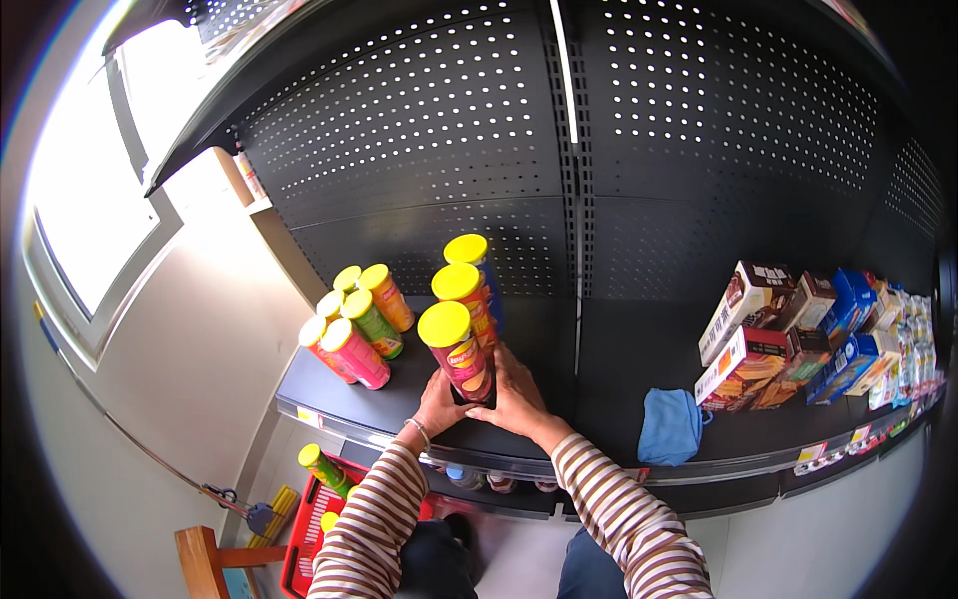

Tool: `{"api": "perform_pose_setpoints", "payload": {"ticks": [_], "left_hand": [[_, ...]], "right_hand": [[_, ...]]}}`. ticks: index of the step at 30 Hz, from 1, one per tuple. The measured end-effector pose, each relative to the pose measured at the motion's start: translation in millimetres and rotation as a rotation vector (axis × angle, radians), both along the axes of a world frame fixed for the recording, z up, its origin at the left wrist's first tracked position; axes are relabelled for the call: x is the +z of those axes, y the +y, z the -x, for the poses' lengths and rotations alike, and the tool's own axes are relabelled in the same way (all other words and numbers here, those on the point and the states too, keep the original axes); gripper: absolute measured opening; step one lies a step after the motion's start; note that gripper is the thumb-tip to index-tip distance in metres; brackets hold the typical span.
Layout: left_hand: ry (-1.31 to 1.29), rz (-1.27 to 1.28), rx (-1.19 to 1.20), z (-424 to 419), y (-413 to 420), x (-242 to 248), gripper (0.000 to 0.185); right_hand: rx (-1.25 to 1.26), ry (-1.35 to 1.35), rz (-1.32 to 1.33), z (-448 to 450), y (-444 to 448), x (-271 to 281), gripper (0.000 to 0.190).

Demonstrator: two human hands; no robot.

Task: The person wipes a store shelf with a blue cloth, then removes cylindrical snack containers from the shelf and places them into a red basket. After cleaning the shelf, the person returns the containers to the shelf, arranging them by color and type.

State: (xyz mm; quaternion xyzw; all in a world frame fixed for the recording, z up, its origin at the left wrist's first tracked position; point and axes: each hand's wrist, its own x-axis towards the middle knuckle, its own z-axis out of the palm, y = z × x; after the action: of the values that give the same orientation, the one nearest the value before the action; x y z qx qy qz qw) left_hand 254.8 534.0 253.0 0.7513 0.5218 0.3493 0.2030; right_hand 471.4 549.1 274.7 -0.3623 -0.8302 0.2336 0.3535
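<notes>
Both hands cup a dark red Lay's chip canister (460,356) with a yellow lid, which stands near the front of the black shelf (516,442). My left hand (436,408) is at its lower left side, and my right hand (515,393) wraps its right side; the thumbs meet in front. Behind it, in a row, stand an orange-red canister (476,299) and a blue canister (492,288), both yellow-lidded. To the left is a group of several canisters, among them a pink one (358,356), a green one (376,326) and an orange one (394,299).
A blue cloth (668,427) lies at the shelf's front edge on the right. Beyond it stand boxed snacks (748,367) and small packets (909,352). Below left, a red basket (303,531) holds more canisters, beside a wooden stool (198,561). Bottles (465,477) stand on the lower shelf.
</notes>
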Motion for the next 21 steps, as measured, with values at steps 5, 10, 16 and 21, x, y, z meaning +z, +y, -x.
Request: {"api": "perform_pose_setpoints", "payload": {"ticks": [5, 10, 16, 21], "left_hand": [[-0.024, -0.018, -0.023, -0.4, -0.5, 0.1, 0.098], [-0.025, -0.016, -0.032, -4.3, -1.2, 3.9, 0.094], [0.002, -0.05, -0.012, -5.3, -2.9, 6.2, 0.088], [0.003, -0.056, -0.023, -6.7, -2.9, 7.3, 0.085]], "right_hand": [[-0.046, -0.077, 0.026, 0.1, -4.4, -0.5, 0.12], [-0.078, -0.098, 0.015, -1.2, -4.9, -2.4, 0.112], [-0.087, -0.115, 0.013, 0.9, -5.8, -2.7, 0.102], [-0.098, -0.124, 0.005, 0.7, -6.1, -5.0, 0.095]]}}
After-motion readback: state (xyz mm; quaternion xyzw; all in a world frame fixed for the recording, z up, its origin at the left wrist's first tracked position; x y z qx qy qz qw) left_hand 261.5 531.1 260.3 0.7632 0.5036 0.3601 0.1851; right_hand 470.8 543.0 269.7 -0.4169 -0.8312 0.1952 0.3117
